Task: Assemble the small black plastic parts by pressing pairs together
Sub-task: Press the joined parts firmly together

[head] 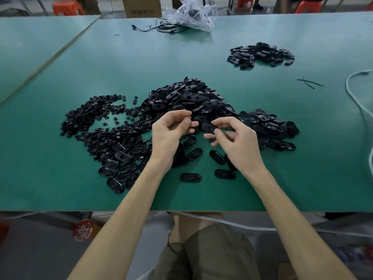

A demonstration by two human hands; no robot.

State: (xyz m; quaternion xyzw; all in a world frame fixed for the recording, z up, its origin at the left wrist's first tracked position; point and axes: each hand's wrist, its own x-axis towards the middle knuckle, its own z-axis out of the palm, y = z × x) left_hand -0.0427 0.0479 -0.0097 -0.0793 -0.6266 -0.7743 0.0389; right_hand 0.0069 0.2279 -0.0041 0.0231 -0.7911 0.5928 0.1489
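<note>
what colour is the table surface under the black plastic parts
Plain teal-green table surface, best in the head view.

I sit in a small factory workshop, at an assembly bench. The long work table [262, 178] has a green surface, and hundreds of identical black plastic parts [187, 98] lie on it in separate heaps. Behind it stand a cardboard carton [141, 7] and red plastic stools [67, 8].

Crumpled plastic bag [191, 15] beside black cable [161, 28] on green table [80, 67].
</note>
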